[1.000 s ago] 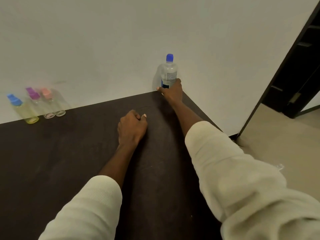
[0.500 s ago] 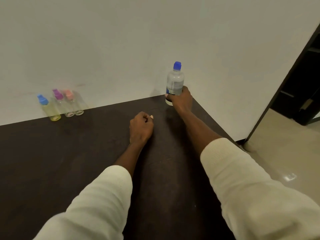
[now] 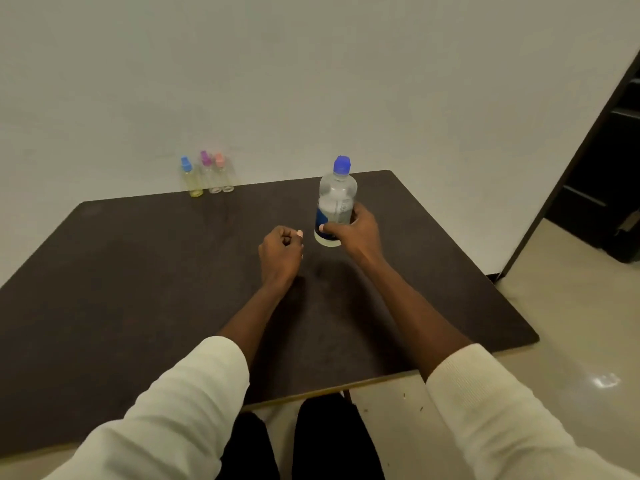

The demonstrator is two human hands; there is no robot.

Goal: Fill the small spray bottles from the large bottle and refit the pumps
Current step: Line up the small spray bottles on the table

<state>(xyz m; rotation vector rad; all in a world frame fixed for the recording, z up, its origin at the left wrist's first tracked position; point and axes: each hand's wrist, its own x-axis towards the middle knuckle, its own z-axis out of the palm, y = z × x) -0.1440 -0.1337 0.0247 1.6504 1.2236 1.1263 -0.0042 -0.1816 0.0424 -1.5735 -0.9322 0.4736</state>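
Holding large bottle (image 3: 336,202) in right hand (image 3: 356,230).

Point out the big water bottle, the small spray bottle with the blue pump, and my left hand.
large water bottle (image 3: 336,197): head view, on the clear body above the label.
blue-pump spray bottle (image 3: 192,180): head view, on its yellowish body.
left hand (image 3: 280,251): head view, on the back of the hand, which holds nothing.

Right hand (image 3: 356,232) gripping; left hand (image 3: 281,252) fisted, empty.
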